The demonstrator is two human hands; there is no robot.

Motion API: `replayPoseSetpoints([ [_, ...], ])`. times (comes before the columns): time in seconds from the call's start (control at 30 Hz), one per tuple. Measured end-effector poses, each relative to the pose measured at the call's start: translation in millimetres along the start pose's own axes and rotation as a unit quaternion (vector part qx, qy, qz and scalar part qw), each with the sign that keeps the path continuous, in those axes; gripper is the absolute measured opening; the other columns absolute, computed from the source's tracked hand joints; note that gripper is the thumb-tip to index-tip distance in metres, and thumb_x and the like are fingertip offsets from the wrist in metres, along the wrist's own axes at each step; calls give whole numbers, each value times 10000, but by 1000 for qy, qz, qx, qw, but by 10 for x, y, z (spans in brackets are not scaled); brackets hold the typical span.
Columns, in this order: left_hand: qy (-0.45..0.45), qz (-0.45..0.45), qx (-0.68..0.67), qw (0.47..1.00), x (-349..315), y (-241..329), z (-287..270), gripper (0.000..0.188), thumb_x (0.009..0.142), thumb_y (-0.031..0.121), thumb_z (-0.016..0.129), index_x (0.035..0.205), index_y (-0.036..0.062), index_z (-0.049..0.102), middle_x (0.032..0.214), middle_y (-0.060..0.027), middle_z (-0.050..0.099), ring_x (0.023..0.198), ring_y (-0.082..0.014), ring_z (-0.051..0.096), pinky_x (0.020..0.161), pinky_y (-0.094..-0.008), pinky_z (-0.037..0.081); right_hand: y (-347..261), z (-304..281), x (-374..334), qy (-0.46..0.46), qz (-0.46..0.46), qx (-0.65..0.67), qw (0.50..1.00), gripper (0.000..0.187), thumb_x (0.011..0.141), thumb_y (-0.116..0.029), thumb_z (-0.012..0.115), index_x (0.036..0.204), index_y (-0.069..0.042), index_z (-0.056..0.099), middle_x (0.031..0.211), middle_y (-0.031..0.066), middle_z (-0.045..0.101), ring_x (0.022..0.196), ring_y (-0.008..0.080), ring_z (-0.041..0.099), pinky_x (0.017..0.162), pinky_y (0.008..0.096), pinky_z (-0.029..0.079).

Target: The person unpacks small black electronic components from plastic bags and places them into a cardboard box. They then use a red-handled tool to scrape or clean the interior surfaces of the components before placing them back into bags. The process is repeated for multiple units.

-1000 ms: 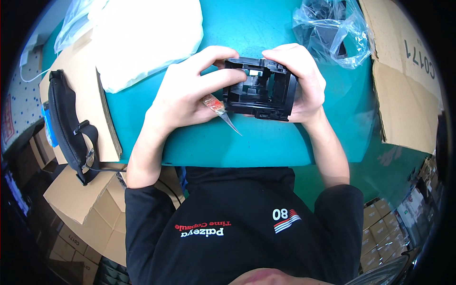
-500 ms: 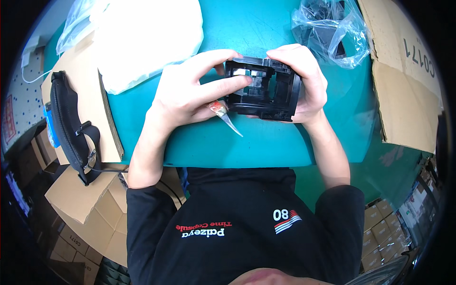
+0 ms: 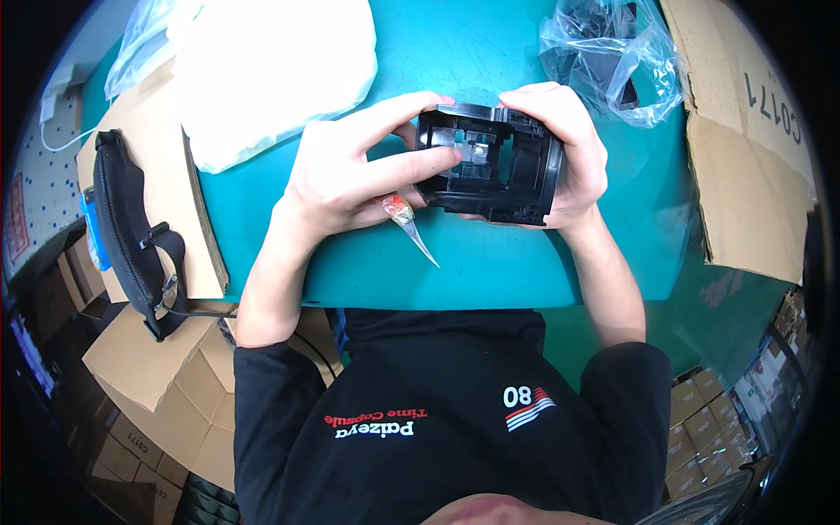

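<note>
Between my two hands I hold a black plastic housing [image 3: 490,184], a hollow frame with slots and crossbars, above the green table. My left hand [image 3: 346,166] grips its left end, one finger laid across the inside and another on the far edge. A small pointed tool [image 3: 405,219] with a red and yellow wrapped grip and a clear tapering tip hangs from the left hand's lower fingers, pointing toward me. My right hand [image 3: 577,157] wraps the housing's right end, thumb or finger on its far edge. The fingers beneath the housing are mostly hidden.
A big white bag [image 3: 280,79] lies at the far left of the green table [image 3: 455,271]. A clear plastic bag with black parts [image 3: 612,66] rests at the far right. Cardboard boxes [image 3: 744,131] flank both sides. A black padded strap [image 3: 127,219] lies on the left cardboard.
The housing has shifted slightly to the right and turned a little in my hands. The pointed tool's tip has swung slightly nearer to me and left.
</note>
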State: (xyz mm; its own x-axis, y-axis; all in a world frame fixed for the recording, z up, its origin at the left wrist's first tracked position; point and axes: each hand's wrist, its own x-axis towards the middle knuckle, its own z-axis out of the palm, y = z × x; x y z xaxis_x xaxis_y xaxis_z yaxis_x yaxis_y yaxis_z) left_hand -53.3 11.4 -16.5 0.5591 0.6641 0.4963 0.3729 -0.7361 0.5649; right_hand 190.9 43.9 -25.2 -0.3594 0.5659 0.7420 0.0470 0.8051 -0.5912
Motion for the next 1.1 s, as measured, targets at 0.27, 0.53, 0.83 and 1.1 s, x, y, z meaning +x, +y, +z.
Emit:
replayPoseSetpoints([
  [0.27,11,-14,5,1000,25,42,-23,353,705,160,793,1026,12,769,1216,-240,684,808,-255,708,724,-345,590,10,10,-13,5,-4,-7,1000,741,593,-242,976,1195,47,654,1077,164,716,884,285,682,783,355,550],
  [0.53,169,-291,-65,940,-138,43,-43,256,846,99,837,1033,-4,696,915,-66,737,672,-58,618,548,-226,472,162,43,-112,50,173,68,981,866,627,-35,958,1330,11,455,1239,100,531,1137,181,573,1002,328,491],
  [0.83,-253,-311,-15,916,21,41,-228,346,822,336,795,768,28,647,741,-133,650,740,-352,648,658,-423,492,225,40,-82,-36,302,-79,949,682,646,-186,945,1186,-48,551,1106,134,604,1064,272,615,929,382,511],
  [1.1,-40,-289,-27,956,-36,91,-526,133,941,111,672,981,-5,722,899,-123,713,873,-288,704,835,-364,544,49,-56,78,-101,241,-202,944,725,653,-131,925,1264,-40,547,1158,156,638,1066,311,647,931,395,514],
])
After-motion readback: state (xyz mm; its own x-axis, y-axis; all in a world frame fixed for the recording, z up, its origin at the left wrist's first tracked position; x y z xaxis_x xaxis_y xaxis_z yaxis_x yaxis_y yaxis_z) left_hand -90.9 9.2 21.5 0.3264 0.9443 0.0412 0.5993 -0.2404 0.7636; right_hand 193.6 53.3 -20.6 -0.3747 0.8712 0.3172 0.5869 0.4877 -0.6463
